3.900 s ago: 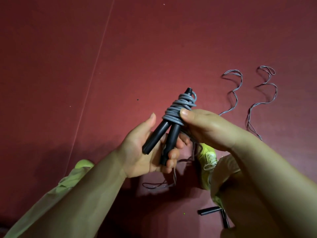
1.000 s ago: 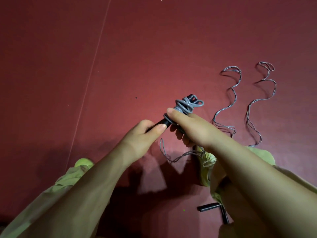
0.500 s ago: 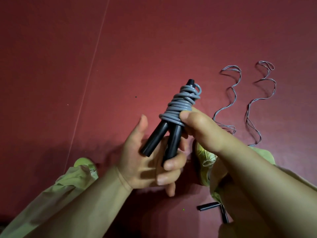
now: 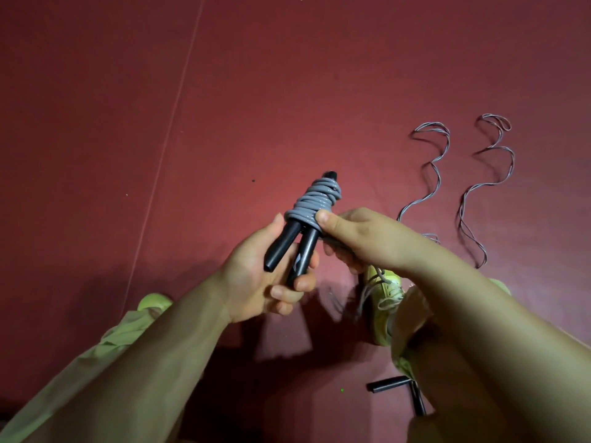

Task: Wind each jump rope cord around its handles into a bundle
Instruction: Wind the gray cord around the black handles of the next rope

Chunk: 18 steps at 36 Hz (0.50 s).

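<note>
On dark red matte floor, one thin pale seam line runs diag at left. Held above it: 2 black handles w/ grey cord coiled round their upper ends. L hand fingers curl round handles' lower part; R hand thumb presses coil, fingers curled behind. 2 wavy loose cords lie far right, 2 more black handles near bottom. 2 yellow-green shoes visible.

Dim, warm light falls from above and behind the person, brightest on the red floor just beyond the wound cord. Dark arm shadows pool below it. Corners far from it darken. Loose cord under it smears with motion blur; wide-angle distortion bends the frame's edges.
</note>
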Each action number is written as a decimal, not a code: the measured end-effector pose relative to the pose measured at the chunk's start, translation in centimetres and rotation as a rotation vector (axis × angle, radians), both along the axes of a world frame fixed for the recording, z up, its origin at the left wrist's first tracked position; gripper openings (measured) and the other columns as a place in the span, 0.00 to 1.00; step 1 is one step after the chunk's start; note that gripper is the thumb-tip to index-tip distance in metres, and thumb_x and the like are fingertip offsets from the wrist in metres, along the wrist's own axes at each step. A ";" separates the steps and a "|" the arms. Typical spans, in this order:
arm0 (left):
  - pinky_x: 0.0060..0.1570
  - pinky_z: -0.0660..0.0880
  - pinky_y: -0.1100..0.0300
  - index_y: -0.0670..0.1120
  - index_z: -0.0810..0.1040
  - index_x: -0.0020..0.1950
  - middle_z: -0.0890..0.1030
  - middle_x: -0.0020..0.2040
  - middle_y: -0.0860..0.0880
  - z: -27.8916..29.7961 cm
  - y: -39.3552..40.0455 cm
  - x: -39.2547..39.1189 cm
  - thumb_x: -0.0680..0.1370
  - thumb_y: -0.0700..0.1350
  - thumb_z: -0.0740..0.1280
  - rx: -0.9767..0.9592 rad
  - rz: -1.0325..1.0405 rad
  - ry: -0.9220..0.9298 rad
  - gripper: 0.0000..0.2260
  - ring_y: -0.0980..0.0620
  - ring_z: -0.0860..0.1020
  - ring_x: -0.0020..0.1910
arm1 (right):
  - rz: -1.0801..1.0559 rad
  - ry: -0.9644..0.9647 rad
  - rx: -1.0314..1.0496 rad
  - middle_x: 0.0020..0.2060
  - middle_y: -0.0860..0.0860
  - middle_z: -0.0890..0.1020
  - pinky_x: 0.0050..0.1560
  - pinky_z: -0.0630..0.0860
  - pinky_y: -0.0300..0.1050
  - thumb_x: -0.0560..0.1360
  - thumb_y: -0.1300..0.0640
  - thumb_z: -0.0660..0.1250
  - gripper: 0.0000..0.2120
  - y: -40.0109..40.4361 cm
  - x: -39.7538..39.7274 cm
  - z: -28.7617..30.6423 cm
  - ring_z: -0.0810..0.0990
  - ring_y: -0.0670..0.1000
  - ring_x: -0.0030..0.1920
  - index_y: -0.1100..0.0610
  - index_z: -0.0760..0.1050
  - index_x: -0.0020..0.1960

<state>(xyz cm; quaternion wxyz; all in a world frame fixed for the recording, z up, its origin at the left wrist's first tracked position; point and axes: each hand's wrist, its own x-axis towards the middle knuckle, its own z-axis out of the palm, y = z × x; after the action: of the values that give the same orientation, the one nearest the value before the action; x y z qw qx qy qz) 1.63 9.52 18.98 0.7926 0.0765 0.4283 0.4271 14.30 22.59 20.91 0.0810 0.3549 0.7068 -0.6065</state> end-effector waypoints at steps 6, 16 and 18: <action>0.29 0.60 0.59 0.44 0.75 0.44 0.73 0.31 0.47 -0.2 0.3 0.0 0.70 0.69 0.48 -0.004 0.019 0.259 0.31 0.54 0.61 0.23 | -0.018 -0.033 0.167 0.21 0.50 0.71 0.33 0.66 0.40 0.79 0.41 0.56 0.28 0.0 -0.1 -0.8 0.67 0.49 0.24 0.56 0.67 0.25; 0.36 0.69 0.59 0.48 0.75 0.44 0.75 0.33 0.51 -0.8 0.5 0.5 0.80 0.60 0.51 -0.054 0.056 0.841 0.21 0.58 0.67 0.24 | 0.033 -0.053 0.076 0.28 0.48 0.75 0.34 0.69 0.44 0.79 0.43 0.58 0.19 -0.6 -0.2 -1.0 0.71 0.47 0.26 0.56 0.76 0.40; 0.41 0.69 0.57 0.48 0.76 0.45 0.74 0.35 0.52 -1.0 0.4 0.4 0.80 0.59 0.53 -0.023 0.043 0.925 0.19 0.56 0.70 0.30 | 0.001 -0.047 0.039 0.28 0.48 0.75 0.35 0.68 0.45 0.78 0.40 0.58 0.21 -0.6 -0.2 -1.0 0.71 0.47 0.27 0.56 0.77 0.42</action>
<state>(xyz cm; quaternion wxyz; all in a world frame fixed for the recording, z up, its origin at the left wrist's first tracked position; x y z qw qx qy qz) 1.98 9.94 17.95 0.5101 0.2413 0.7431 0.3596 14.06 21.95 19.93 0.0909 0.3700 0.7168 -0.5840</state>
